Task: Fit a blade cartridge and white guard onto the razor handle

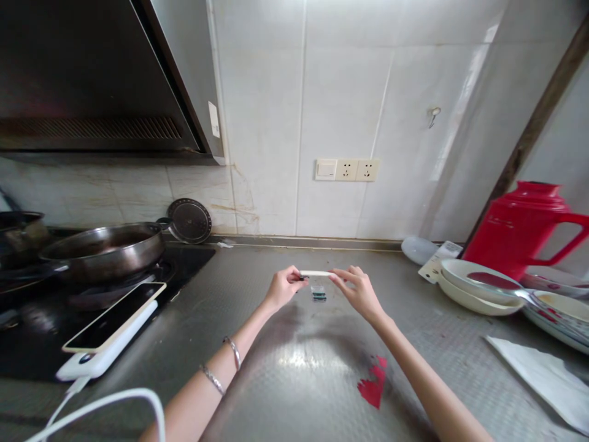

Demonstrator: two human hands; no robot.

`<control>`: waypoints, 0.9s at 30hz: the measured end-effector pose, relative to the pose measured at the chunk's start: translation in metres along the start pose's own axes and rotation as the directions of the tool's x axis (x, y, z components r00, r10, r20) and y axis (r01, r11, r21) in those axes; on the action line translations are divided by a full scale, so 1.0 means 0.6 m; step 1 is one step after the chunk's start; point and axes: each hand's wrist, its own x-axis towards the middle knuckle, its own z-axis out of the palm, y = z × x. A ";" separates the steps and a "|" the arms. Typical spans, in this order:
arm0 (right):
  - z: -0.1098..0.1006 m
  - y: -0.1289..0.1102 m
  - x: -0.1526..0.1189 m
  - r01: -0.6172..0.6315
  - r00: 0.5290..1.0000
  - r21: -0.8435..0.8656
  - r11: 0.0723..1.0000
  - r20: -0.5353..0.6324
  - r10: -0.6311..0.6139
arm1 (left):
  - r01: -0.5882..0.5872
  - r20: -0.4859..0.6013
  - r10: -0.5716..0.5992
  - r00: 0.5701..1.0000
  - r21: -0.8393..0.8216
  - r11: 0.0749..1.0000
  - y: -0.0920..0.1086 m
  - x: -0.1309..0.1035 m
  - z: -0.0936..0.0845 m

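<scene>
Over the metal counter, a thin white bar-like object (316,273) is held level between my two hands. Its left end is pinched in the fingers of my left hand (284,287), where a small dark bit shows at the fingertips. My right hand (355,290) grips the other end between thumb and fingers. What exactly the white object is, I cannot make out, since it shows edge-on. Just below it is a small see-through item with dark green bands (318,293); whether it lies on the counter or hangs there, I cannot tell. Two silver bracelets (214,379) circle my left forearm.
A phone (117,316) rests on a white power bank (110,350) with a cable, beside the stove and a steel pan (103,248). On the right stand a red thermos jug (518,230), stacked bowls (478,301) and a white cloth or paper (543,380). Red scraps (373,387) mark the counter.
</scene>
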 end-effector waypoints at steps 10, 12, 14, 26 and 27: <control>0.005 0.005 -0.003 0.005 1.000 0.008 1.000 0.018 -0.005 | -0.010 0.030 0.010 0.999 0.007 1.000 0.002 -0.001 0.004; 0.006 0.012 -0.004 -0.026 1.000 -0.004 1.000 0.007 0.026 | -0.005 0.037 0.005 0.999 0.006 1.000 0.003 -0.001 0.004; 0.003 0.016 -0.004 -0.055 0.998 -0.009 0.998 -0.006 0.055 | 0.000 0.037 -0.001 0.999 0.010 1.000 0.003 -0.002 0.004; 0.000 0.019 -0.005 -0.066 0.998 0.018 0.998 -0.010 0.066 | -0.003 0.031 0.003 1.000 0.012 1.000 0.010 -0.003 0.007; -0.001 0.015 -0.005 -0.056 0.998 0.030 0.998 -0.008 0.056 | -0.005 0.031 0.005 1.000 0.013 1.000 0.009 -0.003 0.007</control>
